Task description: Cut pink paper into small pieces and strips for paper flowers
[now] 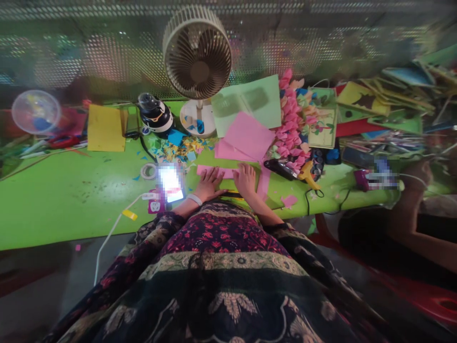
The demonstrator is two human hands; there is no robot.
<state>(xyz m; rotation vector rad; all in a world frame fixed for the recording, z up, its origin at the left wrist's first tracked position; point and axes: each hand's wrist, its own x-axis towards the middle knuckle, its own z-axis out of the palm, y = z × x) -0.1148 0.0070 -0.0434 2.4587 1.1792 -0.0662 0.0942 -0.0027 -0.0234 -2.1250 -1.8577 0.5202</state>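
Observation:
A narrow strip of pink paper [227, 173] lies across the green table in front of me. My left hand [210, 185] rests flat on its left part with the fingers stretched out. On its right end lies my right hand [245, 180], fingers also extended and pressing down. Just behind the strip are pink paper sheets [246, 136], partly over a pale green sheet [246, 105]. Another pink strip [263, 181] sits right of my right hand. A dark, narrow object [231, 194] shows between my wrists, its kind unclear.
A fan [198, 57] stands at the back. Left are a lit phone [170, 183], a tape roll [148, 170] and a black bottle [155, 114]. Right are a black stapler [280, 168], a yellow-handled tool [309, 175] and pink paper pieces [291, 124]. Another person's arm [410, 205] is far right.

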